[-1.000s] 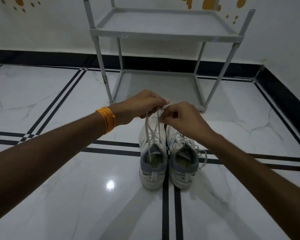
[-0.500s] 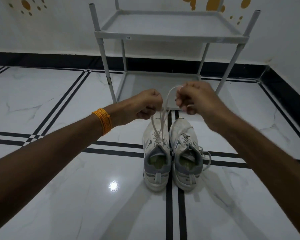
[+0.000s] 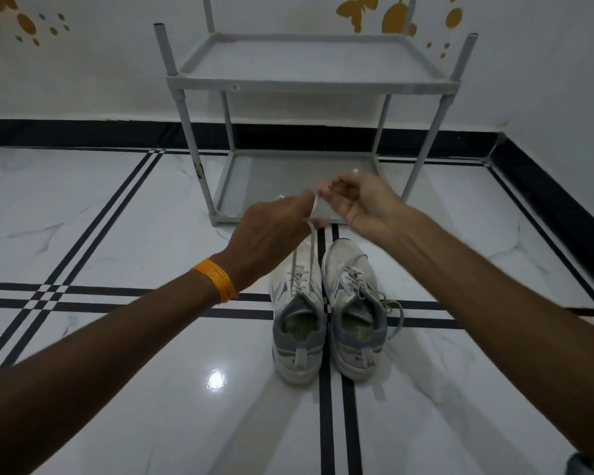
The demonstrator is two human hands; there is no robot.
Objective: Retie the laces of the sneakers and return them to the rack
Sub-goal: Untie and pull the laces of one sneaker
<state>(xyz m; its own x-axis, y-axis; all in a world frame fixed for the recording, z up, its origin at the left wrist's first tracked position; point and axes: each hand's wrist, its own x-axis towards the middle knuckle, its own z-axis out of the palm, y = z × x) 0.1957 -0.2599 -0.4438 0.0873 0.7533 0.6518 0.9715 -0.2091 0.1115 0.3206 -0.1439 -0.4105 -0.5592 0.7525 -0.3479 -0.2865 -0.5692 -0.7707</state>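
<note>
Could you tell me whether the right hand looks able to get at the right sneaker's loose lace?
Probably yes: the right hand hovers above the right sneaker, nothing lies between, but it is pinching the left sneaker's lace.

A small label on the rack (image 3: 234,86) is too blurred to read.

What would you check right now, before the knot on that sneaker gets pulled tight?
1. Left hand grips the lace: ok.
2. Right hand pinches the other end: ok.
3. Left sneaker flat on the floor: ok.
4. Knot formed: cannot tell, fingers hide it.
5. Right sneaker tied: not ok, a lace trails loose.
6. Rack shelves free: ok.
</note>
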